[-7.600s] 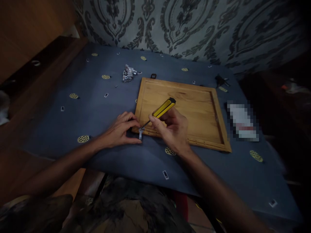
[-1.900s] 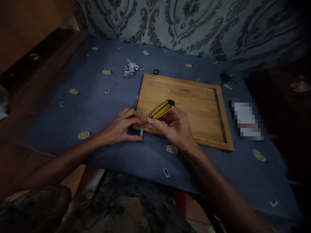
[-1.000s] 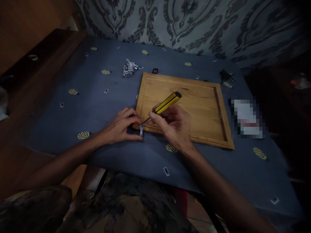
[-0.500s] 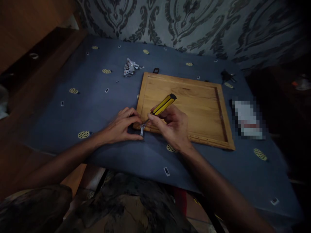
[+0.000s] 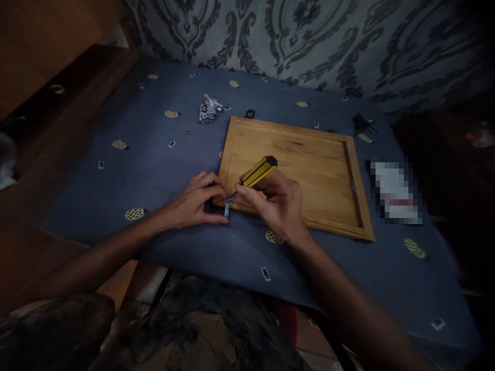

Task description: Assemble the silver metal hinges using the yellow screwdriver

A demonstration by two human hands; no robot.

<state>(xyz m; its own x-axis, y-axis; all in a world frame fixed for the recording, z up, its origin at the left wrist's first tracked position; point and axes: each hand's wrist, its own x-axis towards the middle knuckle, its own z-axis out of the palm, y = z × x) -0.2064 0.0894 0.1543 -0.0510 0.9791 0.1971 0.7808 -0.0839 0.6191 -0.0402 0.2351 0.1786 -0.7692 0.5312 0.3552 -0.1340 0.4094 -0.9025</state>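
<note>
Wooden panel (image 5: 294, 159) lies flat on the cloth-covered worktop (image 5: 147, 175), recessed face up, raised frame all round, small holes along the near rail. Prob. laid so that rail faces the person, w/in easy reach of both hands. Slim metal piece (image 5: 226, 211) sits at its near L corner, one end on the rail, other end sticking out past the edge twd the person.

L hand (image 5: 193, 202) grip: thumb & forefinger bowed apart approx. the piece's length, thumb at the near end, fingertips at the far end by the rail; looks braced on both ends, prob. to stop it twisting. Exact fingertip contact hard to see, too dim.

R hand (image 5: 280, 201) grip: closed round the yellow-&-black screwdriver (image 5: 258, 172), thumb & fingers low on the handle nr the shaft, handle tilted up & to the R. Tip goes down to the piece's rail end; what it bears on is too small to tell. Low hold prob. for fine control.

Behind the panel's far L corner: pile of metal parts (image 5: 209, 109), well apart from both hands, prob. parked there to keep the work area free.
</note>
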